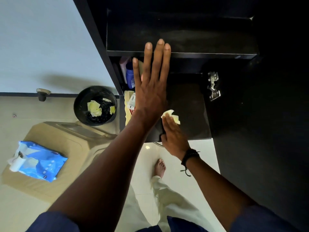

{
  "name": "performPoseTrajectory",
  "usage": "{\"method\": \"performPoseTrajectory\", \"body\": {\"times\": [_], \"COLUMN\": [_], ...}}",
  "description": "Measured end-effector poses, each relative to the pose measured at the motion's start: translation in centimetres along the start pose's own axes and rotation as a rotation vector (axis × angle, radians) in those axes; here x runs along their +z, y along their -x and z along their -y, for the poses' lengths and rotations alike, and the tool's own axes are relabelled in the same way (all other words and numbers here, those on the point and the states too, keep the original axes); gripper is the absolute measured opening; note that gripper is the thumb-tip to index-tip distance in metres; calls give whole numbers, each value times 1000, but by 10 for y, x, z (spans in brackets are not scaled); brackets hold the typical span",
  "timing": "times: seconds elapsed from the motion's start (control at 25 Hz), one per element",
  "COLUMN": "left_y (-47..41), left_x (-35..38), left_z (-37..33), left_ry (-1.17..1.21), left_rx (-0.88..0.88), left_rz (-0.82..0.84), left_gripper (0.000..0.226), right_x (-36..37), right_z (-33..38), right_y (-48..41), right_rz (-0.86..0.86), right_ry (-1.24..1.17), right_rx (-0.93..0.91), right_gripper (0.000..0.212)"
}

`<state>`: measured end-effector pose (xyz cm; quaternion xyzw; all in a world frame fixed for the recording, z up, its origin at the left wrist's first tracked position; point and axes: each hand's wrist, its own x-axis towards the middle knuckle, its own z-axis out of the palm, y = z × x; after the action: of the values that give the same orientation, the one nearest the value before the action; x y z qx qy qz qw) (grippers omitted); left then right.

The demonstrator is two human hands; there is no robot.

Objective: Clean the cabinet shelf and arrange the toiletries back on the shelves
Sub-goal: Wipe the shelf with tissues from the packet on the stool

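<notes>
My left hand (151, 81) is stretched flat with fingers apart, its fingertips over the front edge of the black upper shelf (200, 54). It holds nothing. My right hand (173, 133) presses a crumpled pale yellow wipe (173, 115) onto the dark lower shelf (189, 104). On the middle shelf at the left stand a blue bottle (130, 76) and a pink bottle (123, 67), partly hidden by my left hand. A cream-coloured basket (127, 104) with packets sits at the left of the lower shelf.
A black bin (95, 105) with used yellow wipes stands on the floor left of the cabinet. A blue wipes pack (40, 160) lies on a beige stool (66, 139). The cabinet door with a metal hinge (213, 85) is open at the right. My bare foot (159, 168) is below.
</notes>
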<state>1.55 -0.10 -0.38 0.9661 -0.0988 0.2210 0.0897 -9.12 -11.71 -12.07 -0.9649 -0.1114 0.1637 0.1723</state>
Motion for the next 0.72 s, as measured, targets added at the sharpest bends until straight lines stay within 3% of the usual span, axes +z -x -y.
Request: {"method": "performPoseTrajectory", "body": {"times": [0.12, 0.28, 0.52, 0.72], "left_y": [1, 2, -1, -2], "left_x": [2, 7, 8, 11], "left_z": [1, -1, -1, -1], "left_ry": [14, 17, 17, 2], "left_rx": [12, -5, -17, -20], "left_rz": [5, -12, -37, -56], "left_gripper": [93, 100, 93, 93], "right_x": [-3, -37, -59, -36], "right_z": [-37, -95, -83, -53], "right_y": [24, 10, -58, -64], "right_rz": [-18, -42, -84, -78], "right_ry": [59, 83, -59, -95], "right_rx": [-27, 193, 339, 192], "right_gripper": [60, 65, 60, 61]}}
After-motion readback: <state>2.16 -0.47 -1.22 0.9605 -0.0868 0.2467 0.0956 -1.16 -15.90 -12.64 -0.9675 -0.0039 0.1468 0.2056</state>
